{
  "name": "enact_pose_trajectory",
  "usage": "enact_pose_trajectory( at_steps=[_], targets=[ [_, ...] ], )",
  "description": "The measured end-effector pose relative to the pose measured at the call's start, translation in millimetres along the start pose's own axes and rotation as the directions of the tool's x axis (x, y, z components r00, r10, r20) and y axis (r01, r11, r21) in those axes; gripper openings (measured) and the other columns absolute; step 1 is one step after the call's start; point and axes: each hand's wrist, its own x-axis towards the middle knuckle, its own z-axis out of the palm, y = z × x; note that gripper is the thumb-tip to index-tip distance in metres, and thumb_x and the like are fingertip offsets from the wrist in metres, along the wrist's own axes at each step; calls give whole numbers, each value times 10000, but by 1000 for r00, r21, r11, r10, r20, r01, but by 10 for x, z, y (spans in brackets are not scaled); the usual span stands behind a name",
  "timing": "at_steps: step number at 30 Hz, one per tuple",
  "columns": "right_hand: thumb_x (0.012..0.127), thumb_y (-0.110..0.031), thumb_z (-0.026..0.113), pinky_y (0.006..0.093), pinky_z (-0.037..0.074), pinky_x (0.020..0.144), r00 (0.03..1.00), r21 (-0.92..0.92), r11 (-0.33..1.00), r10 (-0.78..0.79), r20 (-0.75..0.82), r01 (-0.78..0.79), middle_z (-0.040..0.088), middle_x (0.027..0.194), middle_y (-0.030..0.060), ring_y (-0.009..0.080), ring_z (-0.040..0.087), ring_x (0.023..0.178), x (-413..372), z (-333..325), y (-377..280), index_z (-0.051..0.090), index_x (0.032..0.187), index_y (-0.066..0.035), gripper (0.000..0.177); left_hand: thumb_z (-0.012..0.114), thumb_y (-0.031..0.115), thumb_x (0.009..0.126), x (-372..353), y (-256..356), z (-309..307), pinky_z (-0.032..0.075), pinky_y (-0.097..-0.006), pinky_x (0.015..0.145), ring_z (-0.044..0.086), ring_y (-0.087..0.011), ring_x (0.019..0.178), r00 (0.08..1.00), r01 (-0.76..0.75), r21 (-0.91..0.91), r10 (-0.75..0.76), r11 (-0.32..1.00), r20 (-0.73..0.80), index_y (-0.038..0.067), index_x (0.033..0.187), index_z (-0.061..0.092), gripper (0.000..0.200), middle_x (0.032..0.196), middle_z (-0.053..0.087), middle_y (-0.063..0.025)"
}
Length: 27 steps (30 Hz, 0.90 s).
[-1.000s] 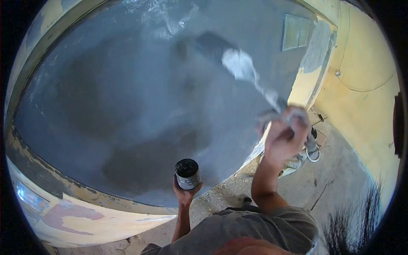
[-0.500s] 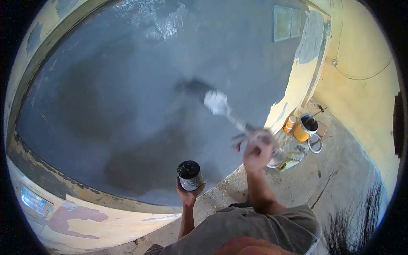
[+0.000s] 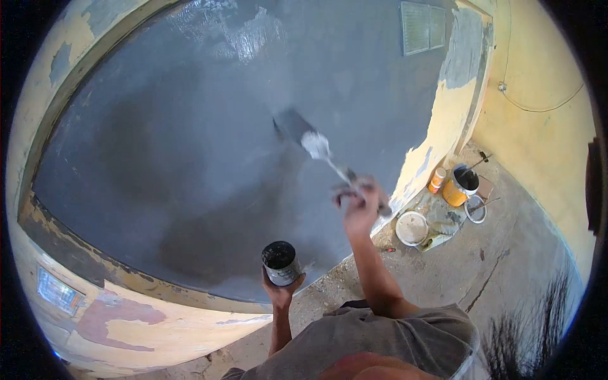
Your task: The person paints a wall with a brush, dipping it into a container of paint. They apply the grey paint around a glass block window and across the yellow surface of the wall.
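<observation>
My right hand (image 3: 362,204) is closed around the handle of a wide paintbrush (image 3: 315,145). The brush has a whitish ferrule and dark bristles, and its bristle end is at the grey wall (image 3: 342,95); blur hides whether it touches. Lower down, my left hand (image 3: 279,294) grips a small paint can (image 3: 284,273) from below and the sides. Dark paint shows inside the can, and drips streak its outside. The wall carries glossy wet-looking patches near the top and darker areas at the centre and lower left.
On the concrete floor at right stand a yellow bucket (image 3: 453,194) of dark paint with a stick in it, a small orange-and-white container (image 3: 437,180), a round white lid or tub (image 3: 411,228) and a white ring-like lid (image 3: 475,209). A small window (image 3: 422,28) is set high in the wall.
My right hand has moved left and slightly up with the paintbrush, uncovering the round white lid or tub on the floor. My left hand holds the can in nearly the same place.
</observation>
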Motion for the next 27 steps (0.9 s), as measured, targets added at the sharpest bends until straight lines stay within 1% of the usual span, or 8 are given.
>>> enact_pose_trajectory(
  at_steps=[2,6,8,13,15,19,21,27],
  targets=[
    [887,-272,436,358,411,398,999,8,1000,-5,40,5,605,1002,228,323,606,519,-23,-71,-79,503,893,-49,232,888,217,505,-2,11,-6,499,-338,775,610,-201,858,1000,-14,22,14,1000,-2,21,1132,532,747,992,636,-86],
    [903,-274,415,367,403,403,942,122,938,-332,44,325,586,885,197,326,626,548,700,600,-670,491,912,-43,243,892,222,501,-37,62,25,498,-337,769,607,-200,850,1000,-1,9,1,1000,-8,17,1125,537,746,991,634,-86],
    [897,-252,441,365,402,405,876,37,878,-478,56,477,568,871,174,334,613,533,1080,980,-802,504,911,-18,243,892,220,500,-17,19,43,497,-336,766,606,-200,847,1000,-14,8,14,1000,-10,17,1123,536,745,987,635,-85],
    [903,-203,524,307,444,394,956,139,947,-293,14,289,619,751,138,220,597,492,988,767,-263,561,849,42,254,891,214,503,-75,29,98,497,-335,761,607,-200,841,999,-41,15,41,999,-20,15,1118,535,738,976,637,-85],
    [899,-205,448,339,390,375,989,-24,989,-149,18,149,587,924,198,304,602,518,443,297,2,547,849,20,251,888,210,509,-109,106,126,495,-334,768,604,-198,846,1000,-13,51,14,999,-17,17,1118,532,731,983,634,-83],
    [914,-204,375,313,390,367,999,-211,976,-35,40,43,633,811,246,259,561,452,-359,-556,278,491,932,16,250,887,200,511,-206,104,144,494,-335,772,603,-194,849,998,54,55,-53,997,-24,20,1113,532,721,994,631,-86],
    [930,-210,322,315,384,362,991,-190,977,-82,103,101,630,752,255,250,540,423,-380,-435,-31,450,918,7,252,888,186,508,-217,18,134,492,-331,772,602,-193,851,998,53,-44,-54,998,-39,23,1109,532,717,999,632,-87],
    [946,-207,316,292,403,420,916,-172,916,-318,244,364,608,695,202,228,560,496,244,247,-205,447,908,-10,239,885,174,511,-212,208,166,487,-328,756,600,-197,846,999,34,27,-33,999,-31,27,1120,528,722,984,631,-84]
  ],
)
